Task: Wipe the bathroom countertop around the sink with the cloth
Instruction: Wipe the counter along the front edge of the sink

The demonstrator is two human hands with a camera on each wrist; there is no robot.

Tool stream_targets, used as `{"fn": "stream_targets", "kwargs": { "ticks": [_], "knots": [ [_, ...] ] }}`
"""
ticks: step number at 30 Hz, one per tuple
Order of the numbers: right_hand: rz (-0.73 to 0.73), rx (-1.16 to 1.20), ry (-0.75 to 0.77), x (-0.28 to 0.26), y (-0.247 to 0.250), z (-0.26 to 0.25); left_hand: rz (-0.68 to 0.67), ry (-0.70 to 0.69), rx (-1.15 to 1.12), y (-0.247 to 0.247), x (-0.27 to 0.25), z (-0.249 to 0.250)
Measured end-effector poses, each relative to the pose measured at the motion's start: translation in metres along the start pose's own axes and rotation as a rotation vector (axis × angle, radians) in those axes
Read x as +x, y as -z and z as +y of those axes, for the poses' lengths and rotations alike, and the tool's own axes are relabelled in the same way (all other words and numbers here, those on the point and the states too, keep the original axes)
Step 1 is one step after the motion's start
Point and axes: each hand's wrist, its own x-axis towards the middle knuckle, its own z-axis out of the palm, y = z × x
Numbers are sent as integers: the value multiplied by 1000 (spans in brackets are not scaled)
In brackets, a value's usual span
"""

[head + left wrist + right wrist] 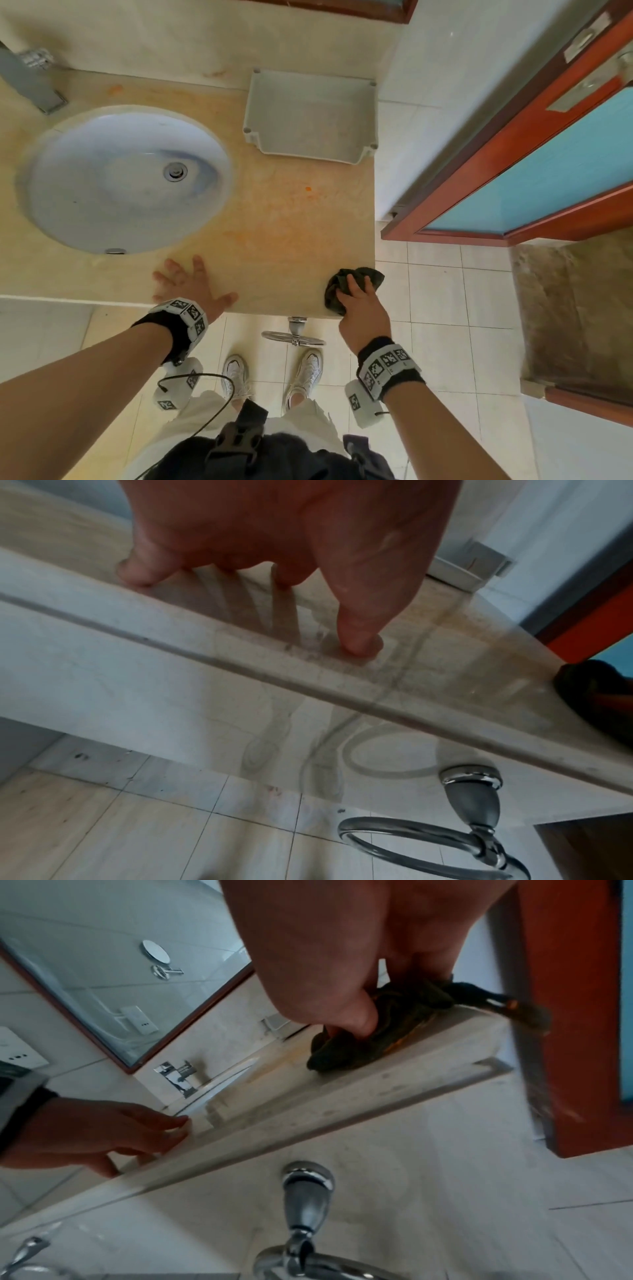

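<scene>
A: What is hidden or cut off?

B: The tap [32, 80] runs off the left edge in the head view. In the left wrist view only a dark sliver of the cloth [352, 286] shows at the right edge, and the palm blocks the sink [126, 180]. In the right wrist view the fingers bury the middle of the cloth, and its far corner is blurred against the door frame [513, 137].

A: How does the cloth look?

B: Dark green, bunched into a crumpled wad, with orange smears on its underside. It sits on the front right corner of the worktop [291, 222], partly over the edge.

A: And the 2 hands?

B: The right hand [359, 308] clutches the cloth, thumb and fingers dug into it. The left hand [191, 287] lies flat, fingers spread, fingertips on the worktop just in front of the sink, grasping nothing.

A: Anything else?

B: Orange stains on the worktop, and 1 grey tray [311, 116] at the back.
</scene>
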Motion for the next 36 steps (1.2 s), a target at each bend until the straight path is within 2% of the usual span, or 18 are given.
{"fn": "stream_targets", "kwargs": {
  "ticks": [8,13,15,20,22,28,36],
  "knots": [
    [-89,-18,337,23,-9,-82,-41,25,20,5,1,1],
    [-90,-19,371,28,-8,-75,-46,22,29,4,5,0],
    [-68,4,323,24,-5,-54,-47,21,34,5,5,1],
    [62,75,62,7,3,24,-52,20,28,7,4,2],
    [101,120,-3,-1,-2,39,-53,20,28,7,3,2],
    [140,198,-48,3,-10,33,-55,25,20,6,3,2],
    [111,90,-100,71,40,18,-63,22,15,10,0,4]
  ]
}}
